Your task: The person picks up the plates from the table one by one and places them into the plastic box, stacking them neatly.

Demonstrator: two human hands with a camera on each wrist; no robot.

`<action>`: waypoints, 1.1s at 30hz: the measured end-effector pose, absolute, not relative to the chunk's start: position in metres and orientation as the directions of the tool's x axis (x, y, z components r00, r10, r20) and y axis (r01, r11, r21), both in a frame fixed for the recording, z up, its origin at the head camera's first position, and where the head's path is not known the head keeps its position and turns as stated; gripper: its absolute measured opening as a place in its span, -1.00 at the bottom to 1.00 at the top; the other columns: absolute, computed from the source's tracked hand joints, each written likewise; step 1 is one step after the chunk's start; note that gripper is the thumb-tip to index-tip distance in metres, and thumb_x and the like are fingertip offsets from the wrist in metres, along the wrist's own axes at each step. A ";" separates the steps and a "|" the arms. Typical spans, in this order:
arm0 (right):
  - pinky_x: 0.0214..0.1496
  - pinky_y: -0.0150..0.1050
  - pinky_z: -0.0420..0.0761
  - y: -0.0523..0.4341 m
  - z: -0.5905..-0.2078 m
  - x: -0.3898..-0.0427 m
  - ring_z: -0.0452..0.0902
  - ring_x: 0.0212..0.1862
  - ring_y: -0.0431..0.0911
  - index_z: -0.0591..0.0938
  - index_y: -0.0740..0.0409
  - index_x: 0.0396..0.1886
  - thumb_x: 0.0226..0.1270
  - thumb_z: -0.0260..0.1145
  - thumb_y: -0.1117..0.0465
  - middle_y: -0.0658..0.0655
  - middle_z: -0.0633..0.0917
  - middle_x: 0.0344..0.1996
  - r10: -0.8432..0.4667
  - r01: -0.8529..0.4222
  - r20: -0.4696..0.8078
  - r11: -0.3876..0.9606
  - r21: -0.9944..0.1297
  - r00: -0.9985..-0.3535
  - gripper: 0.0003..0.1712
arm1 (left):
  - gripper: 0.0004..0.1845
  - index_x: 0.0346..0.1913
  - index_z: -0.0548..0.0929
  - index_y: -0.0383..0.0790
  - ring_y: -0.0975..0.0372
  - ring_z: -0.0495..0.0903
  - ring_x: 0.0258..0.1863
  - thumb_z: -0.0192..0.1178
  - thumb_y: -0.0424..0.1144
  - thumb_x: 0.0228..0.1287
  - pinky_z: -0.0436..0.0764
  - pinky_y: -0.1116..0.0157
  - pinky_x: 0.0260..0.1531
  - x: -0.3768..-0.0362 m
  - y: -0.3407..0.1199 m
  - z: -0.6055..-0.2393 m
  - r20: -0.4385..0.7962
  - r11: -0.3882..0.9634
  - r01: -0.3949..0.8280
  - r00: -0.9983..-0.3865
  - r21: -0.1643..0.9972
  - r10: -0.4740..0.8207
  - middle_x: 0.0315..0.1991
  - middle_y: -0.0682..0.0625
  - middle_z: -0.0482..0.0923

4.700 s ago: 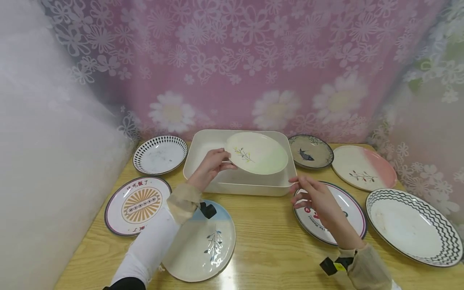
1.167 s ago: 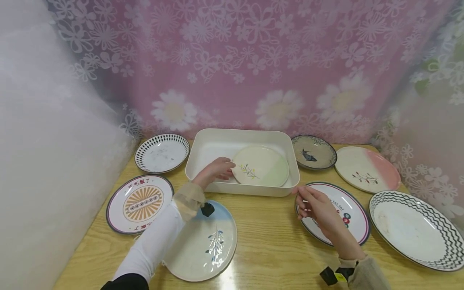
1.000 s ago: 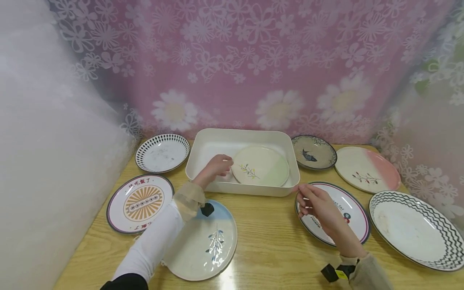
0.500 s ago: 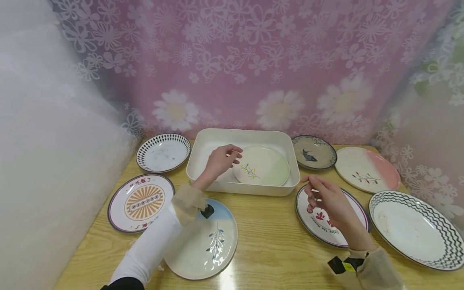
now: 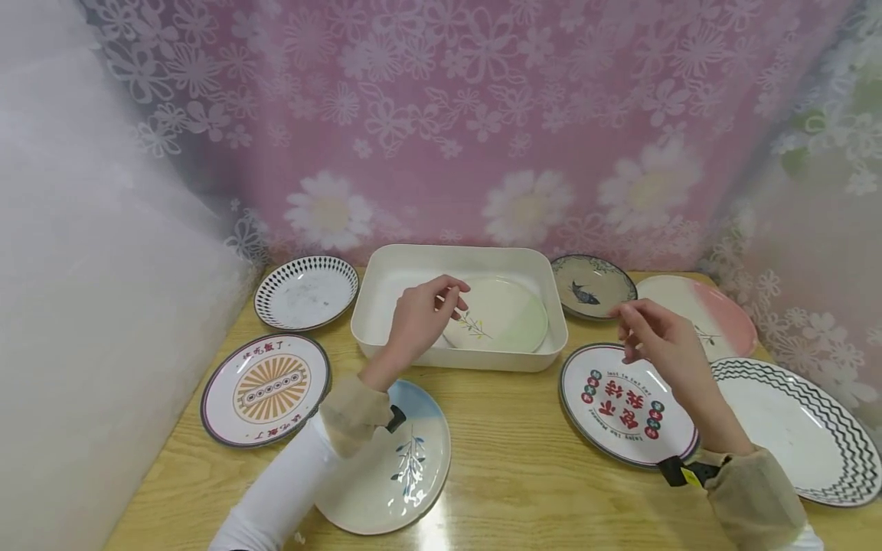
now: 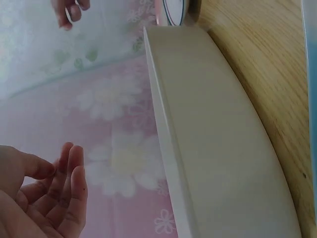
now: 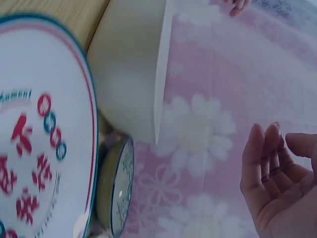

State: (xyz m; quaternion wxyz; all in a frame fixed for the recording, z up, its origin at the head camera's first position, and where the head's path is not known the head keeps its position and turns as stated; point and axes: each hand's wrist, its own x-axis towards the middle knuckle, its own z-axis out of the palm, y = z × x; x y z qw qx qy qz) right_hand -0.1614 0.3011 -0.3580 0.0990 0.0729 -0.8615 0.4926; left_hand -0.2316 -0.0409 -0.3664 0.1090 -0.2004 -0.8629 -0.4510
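A cream plate with a green edge and a yellow sprig [image 5: 506, 317] lies in the white rectangular basin [image 5: 458, 358]. Above the basin's left part hovers my left hand [image 5: 422, 312], fingers loosely bent and holding nothing. My right hand [image 5: 664, 348] is in the air over the far right edge of a white plate with red lettering [image 5: 613, 409], also holding nothing. In the left wrist view the relaxed left hand [image 6: 49, 193] is apart from the basin's wall [image 6: 218, 134]. The right wrist view has the right hand [image 7: 282, 183] with thumb and fingers apart.
Left of the basin are a black-patterned bowl [image 5: 306, 295] and a plate with an orange sunburst [image 5: 265, 390]. A blue-edged plate [image 5: 386, 474] lies in front. To the right are a fish dish [image 5: 592, 287], a pink-edged plate [image 5: 723, 314] and an oval wavy-rimmed plate [image 5: 785, 428].
The left hand lowered the green-edged plate into the basin, let go and rose away from it. The right hand has moved right and farther back over the red-lettered plate.
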 end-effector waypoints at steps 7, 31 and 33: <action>-0.52 -0.48 0.62 0.319 -0.360 -0.174 0.57 -0.52 -0.30 0.71 0.20 -0.01 0.57 0.21 0.11 -0.02 0.66 -0.44 -0.014 -0.285 0.414 0.746 -0.602 -0.910 -0.72 | -0.79 0.00 0.72 -0.07 0.27 0.74 -0.45 0.07 -0.23 0.56 0.49 0.42 -0.67 -0.213 -0.036 -0.363 0.402 0.510 0.497 -0.868 0.702 0.292 -0.40 0.12 0.75; -0.15 0.21 0.60 0.381 -0.410 -0.219 0.63 -0.12 0.24 0.65 0.35 0.05 0.58 0.19 0.08 0.38 0.72 -0.12 -0.172 -0.163 0.003 0.927 -0.338 -0.985 -0.61 | -0.82 -0.05 0.72 -0.06 0.36 0.70 -0.55 0.11 -0.27 0.53 0.45 0.48 -0.62 -0.186 -0.030 -0.400 0.368 0.538 0.500 -0.865 0.678 0.340 -0.49 0.17 0.73; -0.14 0.21 0.60 0.384 -0.413 -0.220 0.63 -0.12 0.25 0.65 0.36 0.05 0.56 0.20 0.14 0.39 0.72 -0.11 -0.181 -0.164 -0.020 0.929 -0.331 -0.983 -0.65 | -0.82 -0.05 0.73 -0.07 0.35 0.70 -0.55 0.11 -0.28 0.53 0.45 0.49 -0.62 -0.185 -0.031 -0.401 0.374 0.535 0.504 -0.863 0.678 0.340 -0.50 0.16 0.73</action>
